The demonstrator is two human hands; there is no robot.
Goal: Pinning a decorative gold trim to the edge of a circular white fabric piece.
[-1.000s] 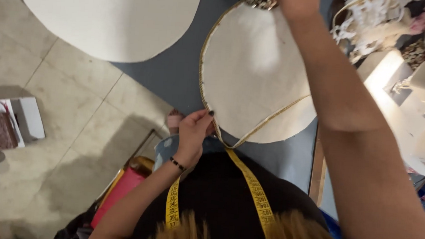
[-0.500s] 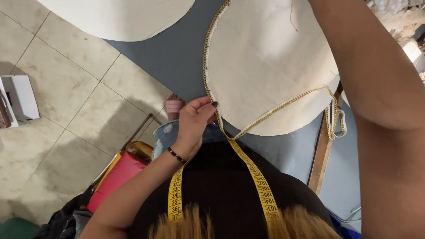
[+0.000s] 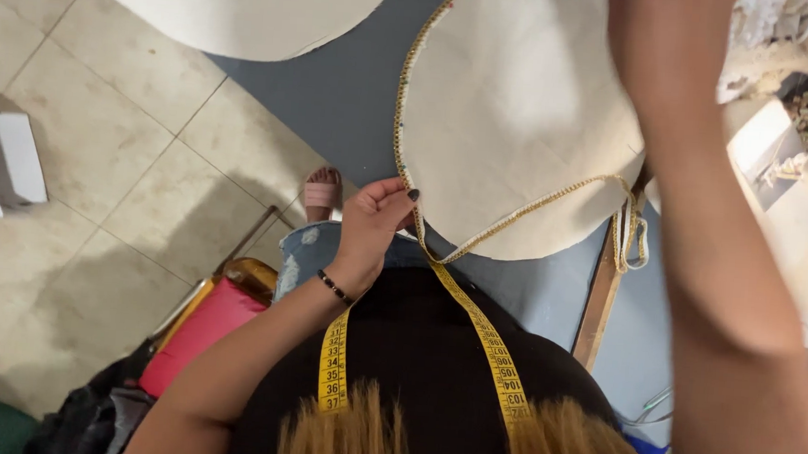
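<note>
— What could slip here?

— The gold beaded trim [image 3: 518,216] runs along the edge of the round cream fabric piece [image 3: 516,121] on the grey-blue table [image 3: 337,99], then cuts loose across its lower part. If the left hand [image 3: 371,225] lets the strand slacken, I judge it could drift off the rim; a hard tug might drag the fabric towards the table edge.

— And the grips?

— Left fingertips [image 3: 397,193] are pressed together, pinching the trim just off the fabric's lower left rim. The right hand [image 3: 654,36] reaches to the far side; its fingers run out of view at the top, so I cannot tell whether they are closed on anything.

— Anything else close by?

— A yellow measuring tape [image 3: 494,357] hangs round the neck.
</note>
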